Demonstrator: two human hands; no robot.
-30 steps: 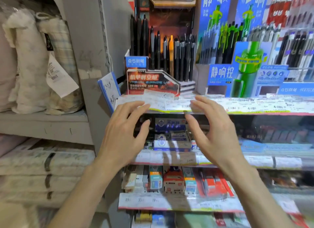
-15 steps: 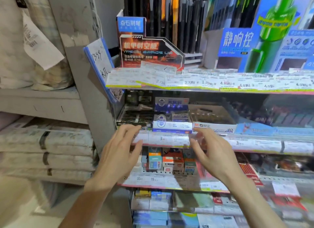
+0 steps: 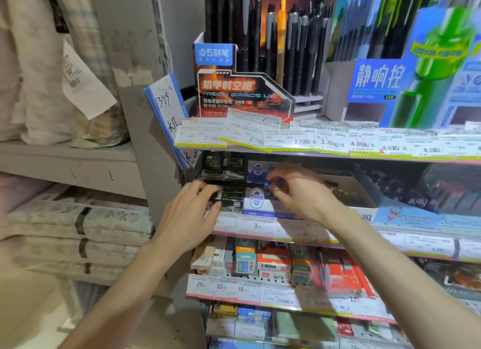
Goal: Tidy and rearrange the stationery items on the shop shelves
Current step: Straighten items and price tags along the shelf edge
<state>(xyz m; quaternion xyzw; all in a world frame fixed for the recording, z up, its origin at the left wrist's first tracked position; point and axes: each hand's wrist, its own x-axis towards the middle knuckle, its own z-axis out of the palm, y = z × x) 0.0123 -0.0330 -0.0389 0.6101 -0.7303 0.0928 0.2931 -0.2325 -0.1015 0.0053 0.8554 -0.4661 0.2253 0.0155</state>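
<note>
The left hand [image 3: 187, 216] has its fingers [image 3: 205, 190] loosely spread and laid on the dark boxes [image 3: 229, 197] at the left end of the second shelf [image 3: 260, 226]; whether they grip a box cannot be told. The right hand [image 3: 299, 195] is blurred, its fingers [image 3: 276, 179] curled and slightly apart over the white-and-blue boxes [image 3: 256, 200], touching or just above them; no clamp on anything shows. Both sets of boxes stand side by side behind the strip of price labels [image 3: 260, 227] on that shelf's front edge. To the right of the right hand sits an open cardboard tray [image 3: 359, 192]. Above, the top shelf carries an orange-and-black pen display [image 3: 234, 88] with dark pens [image 3: 273, 36] upright behind it, and a blue-and-green pen display [image 3: 416, 75] beside it. Below the hands, a lower shelf holds small upright boxes [image 3: 260, 260] in orange, teal and white. Left of the grey upright, folded packaged textiles [image 3: 73, 231] lie stacked.
</note>
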